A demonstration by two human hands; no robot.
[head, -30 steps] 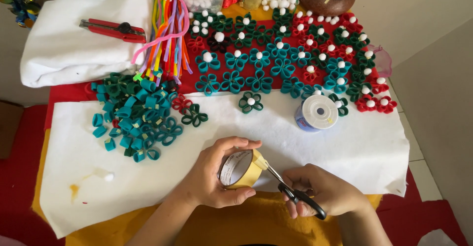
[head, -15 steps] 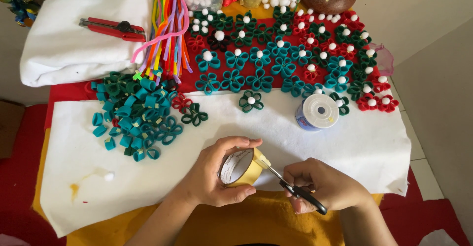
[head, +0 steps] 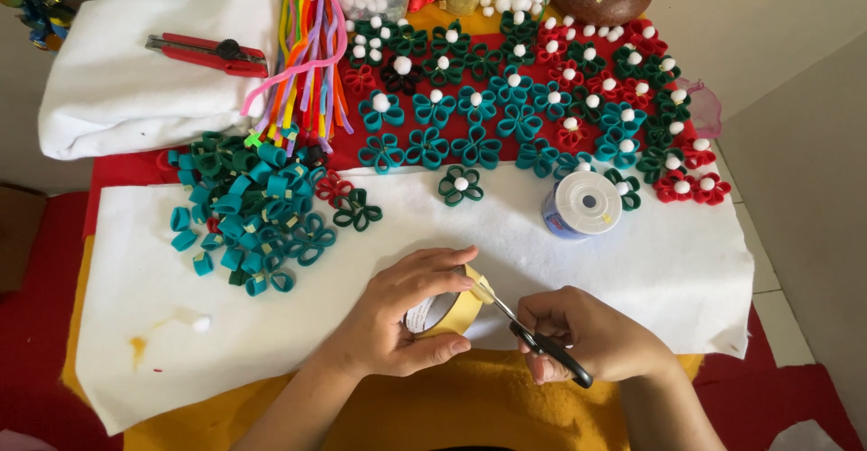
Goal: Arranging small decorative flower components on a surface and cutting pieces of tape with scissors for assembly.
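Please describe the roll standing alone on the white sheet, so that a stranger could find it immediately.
Start from the white sheet at the near side of the table. Near its far right part, just below the rows of felt flowers, stands a white-topped roll with a blue side. Unlike the yellow tape roll in the left hand, nobody holds it.

The left hand (head: 397,320) hides most of the tape roll (head: 447,311).

Yellow tape roll (head: 449,311) on edge — black-handled scissors (head: 540,339) at its rim.

Home craft corner: tiled floor (head: 795,90), felt flowers (head: 506,108), pipe cleaners (head: 302,45).
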